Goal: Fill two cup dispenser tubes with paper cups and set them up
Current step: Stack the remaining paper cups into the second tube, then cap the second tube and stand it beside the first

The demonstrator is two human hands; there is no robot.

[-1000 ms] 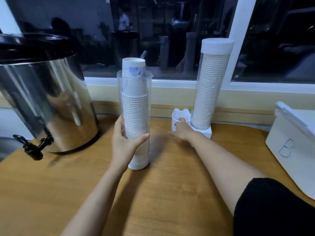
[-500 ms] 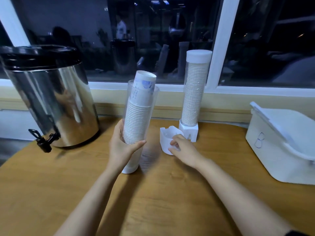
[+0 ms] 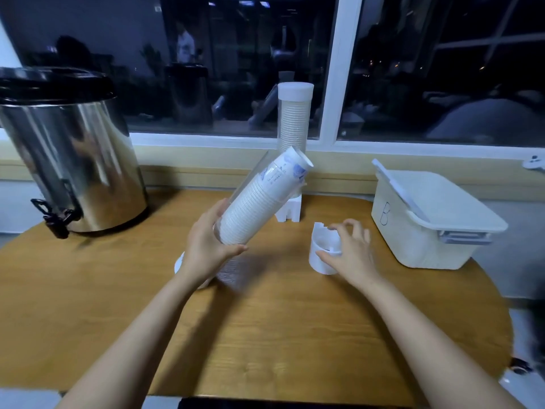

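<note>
One tilted tube (image 3: 257, 204) (left hand (image 3: 206, 250)), base (image 3: 322, 250) in right hand (image 3: 355, 252), apart.

Reads as an office pantry or drinks corner: a steel drinks urn (image 3: 70, 160) with a black lid and tap (image 3: 56, 215) sits far left on a wooden table (image 3: 265, 335). A capped cup dispenser tube (image 3: 295, 119), packed with paper cups, stands at the far edge by the window (image 3: 333, 84). On the right is a white lidded storage box (image 3: 427, 228) marked "B". The dark glass reflects a lit room with furniture and blurred figures.
</note>
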